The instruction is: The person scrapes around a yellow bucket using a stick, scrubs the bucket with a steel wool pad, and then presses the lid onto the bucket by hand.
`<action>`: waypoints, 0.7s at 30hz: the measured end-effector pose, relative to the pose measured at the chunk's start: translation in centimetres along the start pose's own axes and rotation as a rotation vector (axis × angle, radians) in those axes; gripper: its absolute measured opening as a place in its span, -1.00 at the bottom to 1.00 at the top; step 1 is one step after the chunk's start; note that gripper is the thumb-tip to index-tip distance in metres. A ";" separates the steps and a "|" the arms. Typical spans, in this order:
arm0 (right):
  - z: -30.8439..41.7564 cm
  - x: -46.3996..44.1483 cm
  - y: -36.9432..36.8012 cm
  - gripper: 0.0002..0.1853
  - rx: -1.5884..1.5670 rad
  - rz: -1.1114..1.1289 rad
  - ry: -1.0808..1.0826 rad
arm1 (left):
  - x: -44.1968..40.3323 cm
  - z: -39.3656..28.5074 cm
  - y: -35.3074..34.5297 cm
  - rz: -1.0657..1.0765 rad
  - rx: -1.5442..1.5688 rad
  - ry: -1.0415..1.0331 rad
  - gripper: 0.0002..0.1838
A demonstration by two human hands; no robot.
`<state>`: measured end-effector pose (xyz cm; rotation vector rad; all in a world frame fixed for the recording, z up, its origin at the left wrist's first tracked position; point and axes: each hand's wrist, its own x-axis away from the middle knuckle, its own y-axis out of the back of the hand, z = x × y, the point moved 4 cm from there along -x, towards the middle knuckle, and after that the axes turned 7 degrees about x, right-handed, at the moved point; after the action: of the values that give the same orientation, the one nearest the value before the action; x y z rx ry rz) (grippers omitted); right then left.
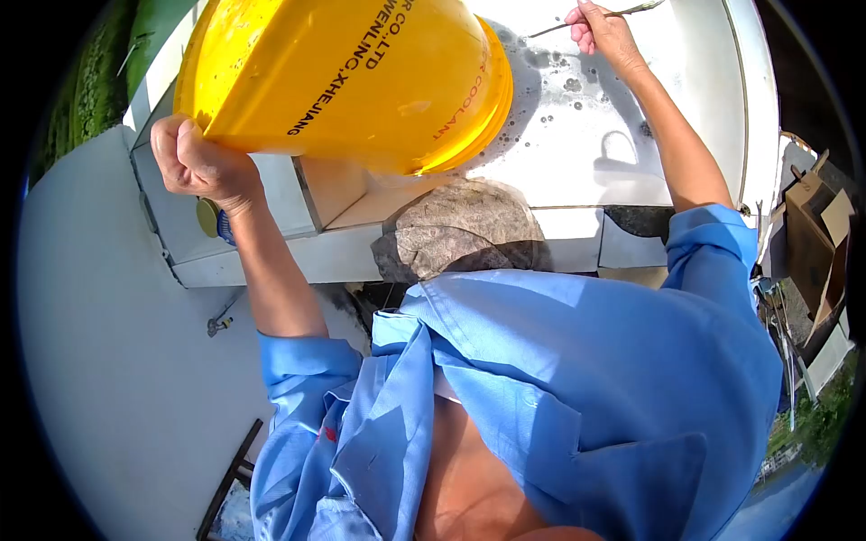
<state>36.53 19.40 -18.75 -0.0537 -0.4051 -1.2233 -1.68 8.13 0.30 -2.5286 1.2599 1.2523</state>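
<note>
A large yellow bucket (361,81) with dark and red printed lettering is tilted over a white tiled surface (622,117). My left hand (200,164) is closed on its edge at the left end; the fingertips are hidden. Dark wet spots are scattered on the white surface to the right of the bucket. At the top right, my right hand (600,34) pinches a thin dark stick (636,10) that sticks out on both sides of the fingers. The stick is clear of the bucket, and its exact kind cannot be made out.
A rough grey-brown stone-like lump (460,225) sits at the near edge, against my blue shirt. A round gold lid (207,216) shows below my left wrist. A small metal tap (219,325) is on the left. An open cardboard box (812,234) stands at the far right.
</note>
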 end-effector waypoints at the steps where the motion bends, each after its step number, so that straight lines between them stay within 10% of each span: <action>1: 1.1 0.4 -1.7 -0.47 0.018 -0.011 0.028 | 0.5 0.3 0.6 -0.048 0.023 0.078 -0.78; 11: 8.2 2.8 -6.8 -0.46 0.273 -0.051 0.389 | -0.4 0.3 -0.2 0.006 -0.053 0.057 -0.76; 16: 4.0 3.2 -6.6 -0.47 0.476 0.217 0.202 | -1.6 -1.1 -2.9 0.098 -0.112 -0.161 -0.80; 21: 4.4 2.1 -5.3 -0.46 0.410 -0.001 0.201 | -2.2 -1.3 -3.9 0.101 -0.076 -0.206 -0.82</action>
<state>31.08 16.74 -14.92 0.4177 -0.4719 -1.1141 1.07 11.71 1.53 -2.3355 1.3312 1.5636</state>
